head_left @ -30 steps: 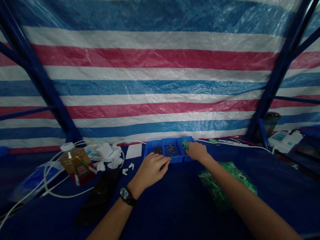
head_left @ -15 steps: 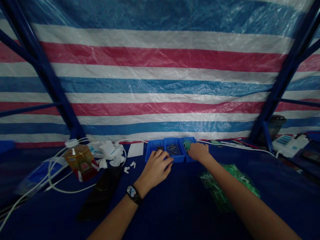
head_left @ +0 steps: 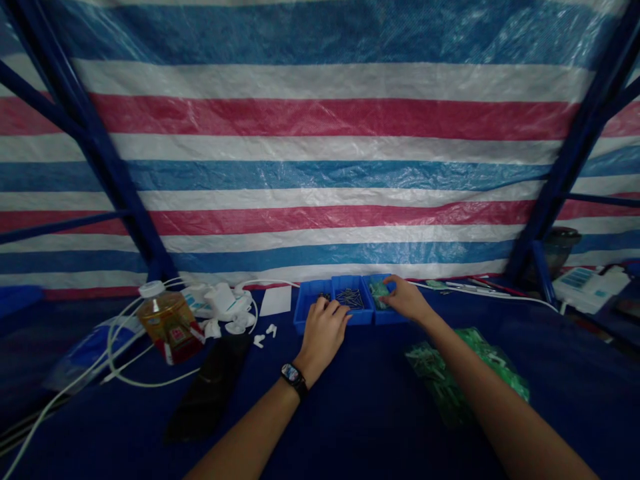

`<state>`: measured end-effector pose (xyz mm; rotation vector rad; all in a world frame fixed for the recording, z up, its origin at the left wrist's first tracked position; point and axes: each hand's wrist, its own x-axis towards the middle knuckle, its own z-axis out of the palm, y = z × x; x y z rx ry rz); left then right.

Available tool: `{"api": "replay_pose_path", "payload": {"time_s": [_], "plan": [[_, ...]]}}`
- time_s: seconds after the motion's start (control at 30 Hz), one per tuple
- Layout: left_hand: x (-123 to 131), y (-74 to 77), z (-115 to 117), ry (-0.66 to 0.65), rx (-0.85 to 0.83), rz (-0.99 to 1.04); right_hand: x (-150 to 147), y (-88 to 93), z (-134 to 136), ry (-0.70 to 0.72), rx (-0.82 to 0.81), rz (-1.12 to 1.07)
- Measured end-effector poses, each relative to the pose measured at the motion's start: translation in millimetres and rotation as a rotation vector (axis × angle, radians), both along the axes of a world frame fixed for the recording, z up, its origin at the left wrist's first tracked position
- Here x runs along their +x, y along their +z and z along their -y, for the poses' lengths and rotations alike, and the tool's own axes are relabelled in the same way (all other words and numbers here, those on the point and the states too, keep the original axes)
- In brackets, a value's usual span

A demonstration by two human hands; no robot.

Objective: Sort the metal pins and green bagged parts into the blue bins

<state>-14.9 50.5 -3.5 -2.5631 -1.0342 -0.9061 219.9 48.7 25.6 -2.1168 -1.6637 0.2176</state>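
My left hand reaches over the front of the left blue bin, its fingers curled down among small dark metal parts. Whatever its fingertips hold is hidden. Beside it, the middle blue bin contains thin metal screws. My right hand is at the right blue bin, thumb and forefinger apart above green plastic pieces that look like wall plugs. I see nothing between those two fingers. Under my right forearm lies a clear bag of green plugs.
On the left stand a bottle of amber liquid, white cables, white earbuds and a dark pouch. A white card lies behind. Pens and a white device are at right, before a striped tarp.
My right hand has drawn back slightly and its thumb and forefinger have parted, uncovering the green pieces. My left hand stays at the left bin, its fingers more curled. The view has shifted slightly.
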Motion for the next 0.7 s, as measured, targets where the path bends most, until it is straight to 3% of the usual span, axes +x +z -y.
{"api": "replay_pose_path", "payload": {"time_s": [0.23, 0.53, 0.7], "plan": [[-1.0, -1.1, 5.5, -0.033, -0.050, 0.079, -5.5, -0.5, 6.4, 0.008, -0.058, 0.060], [-1.1, -3.7, 1.1, -0.085, -0.066, 0.031, -16.0, -0.5, 8.6, 0.077, 0.011, 0.067], [-1.5, -6.6, -0.7, -0.034, -0.089, 0.024, -14.0, -2.5, 9.6, 0.106, 0.025, 0.030]]}}
